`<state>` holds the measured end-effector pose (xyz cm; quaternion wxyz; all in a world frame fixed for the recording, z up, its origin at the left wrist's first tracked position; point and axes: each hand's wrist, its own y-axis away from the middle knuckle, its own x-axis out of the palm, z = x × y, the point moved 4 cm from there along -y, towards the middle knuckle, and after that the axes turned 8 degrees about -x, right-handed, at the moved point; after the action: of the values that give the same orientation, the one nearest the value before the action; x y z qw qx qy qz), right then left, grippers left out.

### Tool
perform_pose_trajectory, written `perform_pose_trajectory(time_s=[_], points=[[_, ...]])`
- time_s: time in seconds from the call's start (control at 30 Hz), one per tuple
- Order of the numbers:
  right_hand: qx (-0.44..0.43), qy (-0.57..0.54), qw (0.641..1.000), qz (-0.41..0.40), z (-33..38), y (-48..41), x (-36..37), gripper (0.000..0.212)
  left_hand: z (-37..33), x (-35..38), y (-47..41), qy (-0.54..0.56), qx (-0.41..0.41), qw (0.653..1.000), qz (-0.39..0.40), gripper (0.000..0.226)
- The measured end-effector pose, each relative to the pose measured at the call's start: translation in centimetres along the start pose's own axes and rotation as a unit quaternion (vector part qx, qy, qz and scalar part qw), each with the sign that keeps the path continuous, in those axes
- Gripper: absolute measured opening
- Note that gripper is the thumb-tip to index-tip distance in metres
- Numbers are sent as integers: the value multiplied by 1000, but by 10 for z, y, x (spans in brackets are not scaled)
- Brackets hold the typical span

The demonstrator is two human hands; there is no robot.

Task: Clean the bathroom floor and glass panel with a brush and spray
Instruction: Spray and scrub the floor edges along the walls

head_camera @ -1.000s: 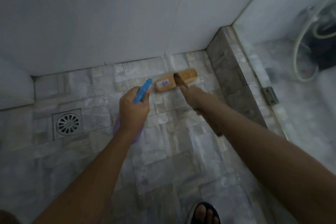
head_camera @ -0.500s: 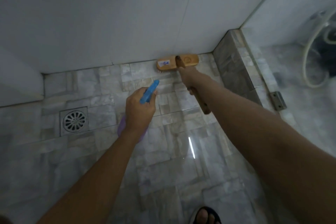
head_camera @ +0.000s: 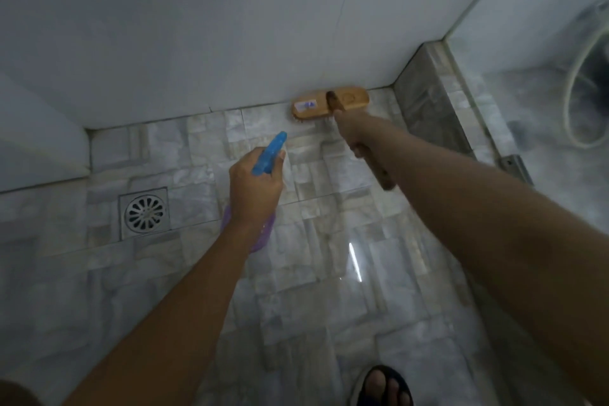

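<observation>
1. The wooden brush is pressed on the tiled floor against the foot of the white wall, well to the right of the floor drain.
2. Its handle is gripped by the closed right hand.
3. A spray bottle, blue-headed with a purple body, is clasped by the left hand, right of the drain, nozzle pointed toward the wall.
4. The glass panel stands on a tiled kerb, far right of the drain.
5. A sandalled foot is seen at the bottom edge.
</observation>
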<state>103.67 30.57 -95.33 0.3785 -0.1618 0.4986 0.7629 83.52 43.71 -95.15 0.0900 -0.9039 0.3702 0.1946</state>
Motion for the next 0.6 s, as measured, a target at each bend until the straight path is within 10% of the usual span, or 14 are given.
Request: perform_pose_trajectory(time_s=[0.4, 0.6], points=[[53, 119, 991, 33, -156, 99, -23, 58, 7, -10, -5, 48, -42, 998, -23, 22], [18, 169, 985, 13, -110, 46, -42, 49, 4, -2, -2, 14, 10, 1000, -2, 21]])
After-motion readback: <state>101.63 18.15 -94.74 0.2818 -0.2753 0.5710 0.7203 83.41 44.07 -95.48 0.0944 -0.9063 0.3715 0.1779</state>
